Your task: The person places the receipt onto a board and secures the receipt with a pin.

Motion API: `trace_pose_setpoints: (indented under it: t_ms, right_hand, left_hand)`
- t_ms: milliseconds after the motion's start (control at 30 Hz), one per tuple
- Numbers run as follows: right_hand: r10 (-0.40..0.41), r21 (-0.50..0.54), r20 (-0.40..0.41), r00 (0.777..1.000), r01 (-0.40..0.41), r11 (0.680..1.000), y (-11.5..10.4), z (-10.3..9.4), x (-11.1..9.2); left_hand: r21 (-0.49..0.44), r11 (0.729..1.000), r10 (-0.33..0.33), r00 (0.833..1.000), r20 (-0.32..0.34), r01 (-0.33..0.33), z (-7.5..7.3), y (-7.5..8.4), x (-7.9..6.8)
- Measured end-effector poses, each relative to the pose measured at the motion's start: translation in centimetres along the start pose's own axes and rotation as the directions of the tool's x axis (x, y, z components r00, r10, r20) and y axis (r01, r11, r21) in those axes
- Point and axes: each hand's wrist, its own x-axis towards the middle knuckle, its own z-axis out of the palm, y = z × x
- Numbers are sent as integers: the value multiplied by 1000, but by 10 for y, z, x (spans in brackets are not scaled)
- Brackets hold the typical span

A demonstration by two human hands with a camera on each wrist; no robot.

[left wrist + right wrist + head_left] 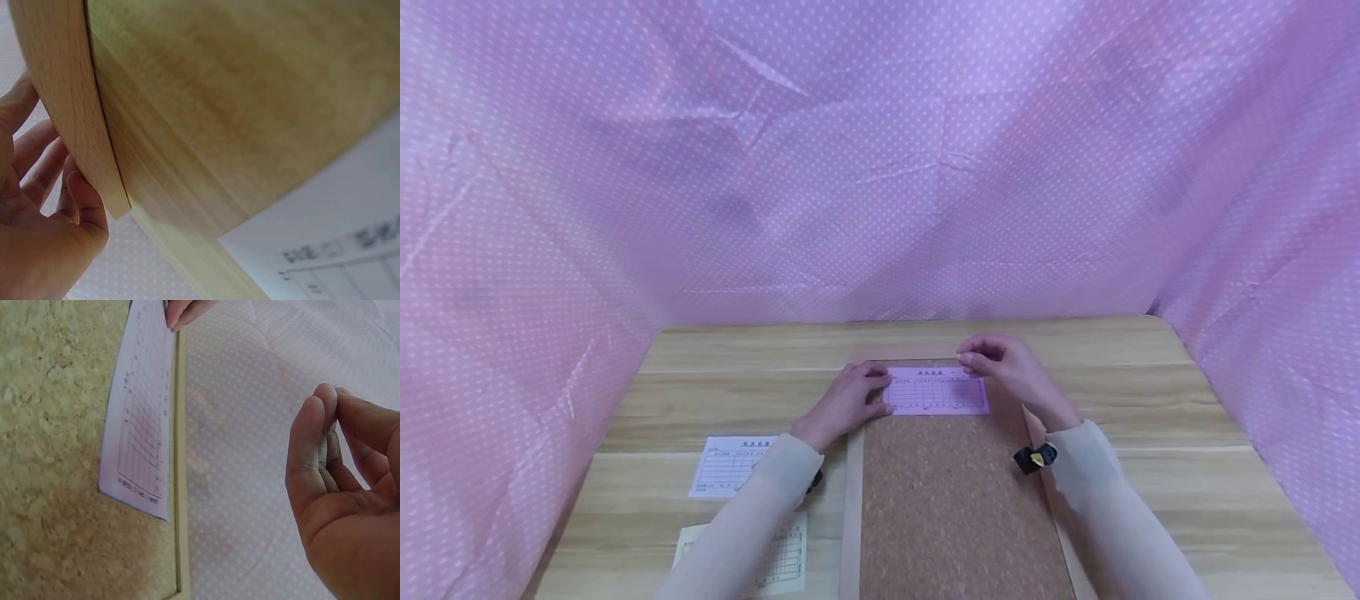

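A pink printed form slip (934, 392) lies across the top of a wood-framed cork board (955, 500). My left hand (850, 396) rests at the slip's left end, its fingertips and thumb spread on the paper's edge. In the left wrist view, that hand (53, 206) is beside the board's wooden frame (69, 94). Above the slip's upper right corner is my right hand (1003, 364), thumb and fingertips together. The right wrist view shows this hand (344, 487) pinching a tiny pale item (338, 389) mostly hidden by the fingertips; I cannot tell its kind.
A white form slip (726, 467) lies on the wooden table (640, 492) left of the board. Nearer, a pale yellow slip (786, 558) is partly covered by the left sleeve (737, 525). Pink dotted cloth (880, 167) surrounds the table at the back and sides.
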Motion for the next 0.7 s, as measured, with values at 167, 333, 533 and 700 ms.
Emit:
trace_pose_setpoints:
  t_ms: [167,333,533,700]
  right_hand:
    - [20,-42,-6,1000,-20,999,5,5,7]
    - [23,-44,0,1000,-23,999,9,12,13]
    - [38,-43,9,999,-37,998,9,19,17]
    - [76,-83,34,997,-73,994,9,24,20]
  left_hand:
    - [4,1000,1,1000,-1,-1,1,-1,0]
    - [10,1000,-1,1000,6,0,2,-3,0]
    - [12,1000,-7,1000,8,6,3,-3,0]
    - [4,1000,-8,1000,5,8,3,-3,-1]
